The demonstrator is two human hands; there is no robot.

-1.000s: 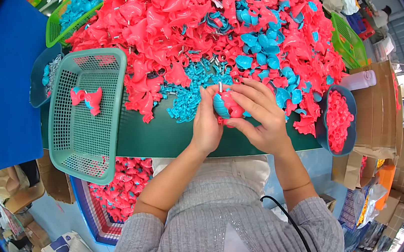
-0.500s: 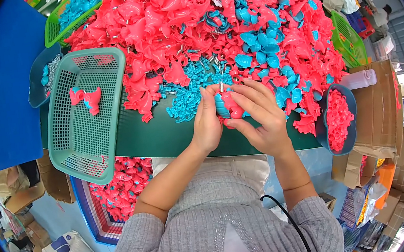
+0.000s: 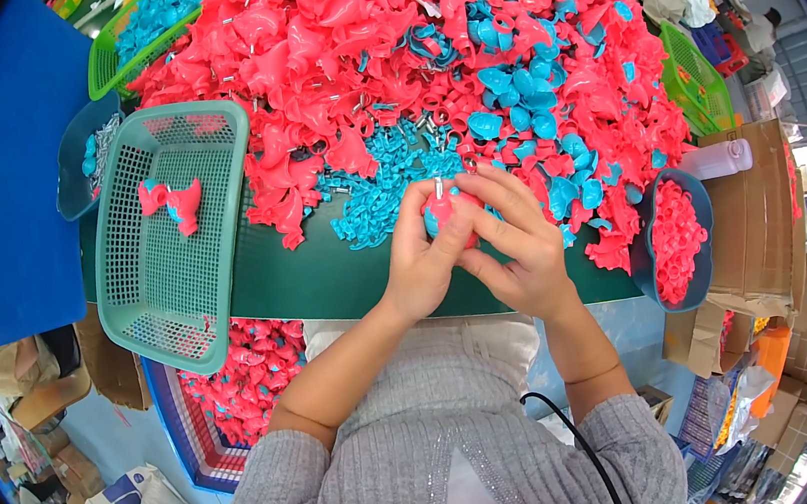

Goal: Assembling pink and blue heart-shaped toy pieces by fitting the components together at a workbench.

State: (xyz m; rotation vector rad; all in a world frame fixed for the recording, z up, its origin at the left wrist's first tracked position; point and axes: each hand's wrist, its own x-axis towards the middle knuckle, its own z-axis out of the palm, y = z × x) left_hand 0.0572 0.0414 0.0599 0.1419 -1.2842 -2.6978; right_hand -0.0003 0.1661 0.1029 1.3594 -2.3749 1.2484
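Near the table's front edge, my left hand (image 3: 418, 260) and my right hand (image 3: 527, 247) both hold a pinkish-red and blue plastic toy part (image 3: 447, 210). A small metal pin (image 3: 438, 187) stands up at its top. My left thumb presses on its front, while the right fingers curl round its other side and hide much of it. Just beyond lies a heap of small blue plastic pieces (image 3: 373, 205). Behind that rises a large pile of red plastic shells (image 3: 299, 53), with blue cup-shaped pieces (image 3: 524, 86) scattered among them.
A green mesh basket (image 3: 169, 349) at left holds a red-and-blue part (image 3: 178, 207). Beside it is a tub (image 3: 73, 182) of metal pins. A blue-grey tub (image 3: 699, 281) of small red pieces sits at right, near a cardboard box (image 3: 748, 230). Below the table's left is a crate (image 3: 185, 445).
The toy part has turned in my hands, showing more red and less blue. My left thumb has come across its front, and my right fingers have shifted closer round it.
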